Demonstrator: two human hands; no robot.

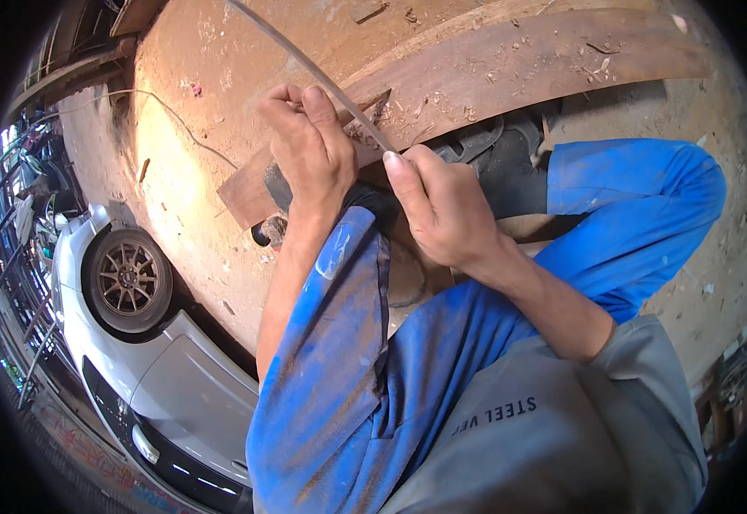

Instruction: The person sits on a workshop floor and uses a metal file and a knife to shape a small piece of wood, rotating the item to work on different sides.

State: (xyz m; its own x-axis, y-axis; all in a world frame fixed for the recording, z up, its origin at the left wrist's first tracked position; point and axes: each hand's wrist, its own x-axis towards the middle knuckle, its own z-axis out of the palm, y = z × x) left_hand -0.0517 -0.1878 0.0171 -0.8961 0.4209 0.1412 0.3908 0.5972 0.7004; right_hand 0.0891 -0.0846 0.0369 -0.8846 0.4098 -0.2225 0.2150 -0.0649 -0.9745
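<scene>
A long, thin, greyish strip (305,62) runs from my right hand up past the top edge of the picture. My right hand (451,206) is closed round its lower end, the thumb pressed along it. To the left, my left hand (313,150) is curled closed above my left knee, beside the strip. A dark, pointed piece (379,107) shows next to that hand, behind the strip; whether the fingers hold it is hidden. Under both hands lies a long brown wooden board (553,64), scattered with shavings.
I sit low with bent legs in blue trousers (322,343). Dark footwear (510,167) sits by the board's near edge. A thin cord (176,120) crosses the dusty floor (211,51). At left stands a silver car (189,377) with a bronze wheel (128,278).
</scene>
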